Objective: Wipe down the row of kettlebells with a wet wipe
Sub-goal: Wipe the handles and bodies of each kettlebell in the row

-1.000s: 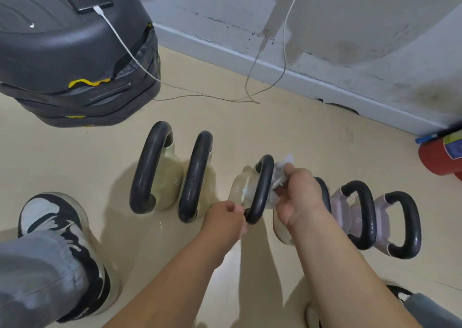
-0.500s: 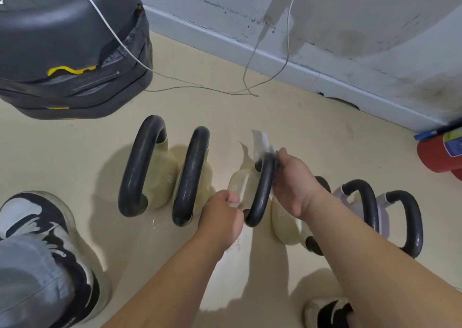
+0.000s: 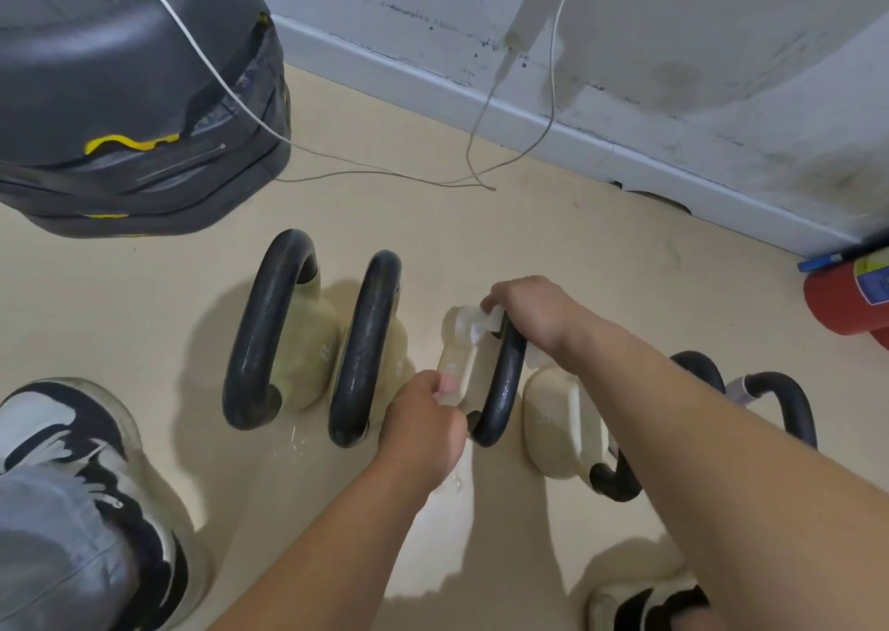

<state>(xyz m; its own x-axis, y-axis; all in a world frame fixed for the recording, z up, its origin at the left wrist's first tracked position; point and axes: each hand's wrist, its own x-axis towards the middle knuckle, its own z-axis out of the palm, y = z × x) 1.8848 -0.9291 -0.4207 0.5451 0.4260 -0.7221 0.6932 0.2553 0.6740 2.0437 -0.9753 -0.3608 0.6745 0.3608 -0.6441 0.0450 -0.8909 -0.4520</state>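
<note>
Head view: a row of kettlebells stands on the floor (image 3: 553,255) near the wall. The left hand (image 3: 423,419) curls its fingers round the cream body of the third kettlebell (image 3: 464,375). The right hand (image 3: 529,313) clutches a crumpled wipe (image 3: 474,325), held against the top of that kettlebell's black handle (image 3: 505,390). A shoe (image 3: 62,438) is at the left.

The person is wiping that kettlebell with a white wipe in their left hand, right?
Not quite. The white wipe is in the right hand, not the left. The head view shows that hand pressing it on the kettlebell by the top of the handle, while the left hand grips the bell's body.
</note>
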